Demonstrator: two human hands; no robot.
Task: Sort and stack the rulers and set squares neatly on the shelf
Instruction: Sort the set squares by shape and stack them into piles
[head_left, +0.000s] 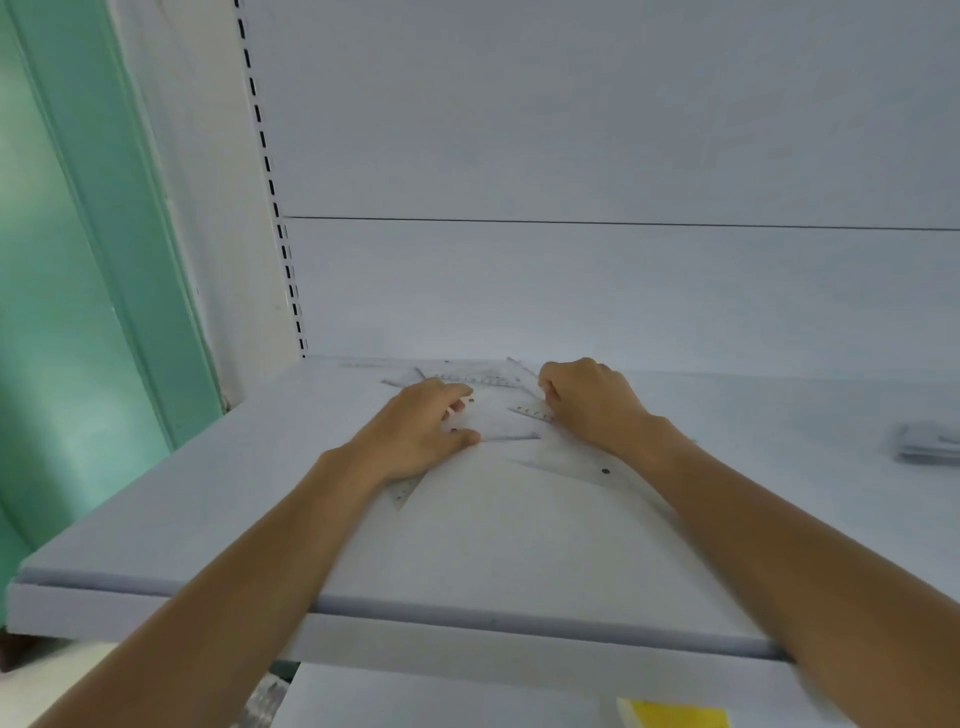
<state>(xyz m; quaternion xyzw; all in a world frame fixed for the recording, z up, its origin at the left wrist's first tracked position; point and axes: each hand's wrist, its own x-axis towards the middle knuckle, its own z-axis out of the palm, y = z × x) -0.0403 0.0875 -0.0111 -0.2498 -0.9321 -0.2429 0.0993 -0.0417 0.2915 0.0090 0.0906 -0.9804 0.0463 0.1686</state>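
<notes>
Several clear plastic set squares and rulers lie loosely overlapped on the white shelf (493, 545), near its back left. One clear set square (498, 428) lies under my left hand (415, 436), which grips it between thumb and fingers. A larger clear set square (576, 462) reaches out to the right under my right forearm. My right hand (592, 400) has curled fingers that pinch the edge of a small set square (532, 410). More clear rulers (467, 378) lie behind both hands by the back wall.
A pale flat object (930, 441) lies at the shelf's right edge. The slotted upright (270, 182) and a green wall (78, 260) stand to the left. A yellow item (675, 714) sits on the lower shelf, below the front edge.
</notes>
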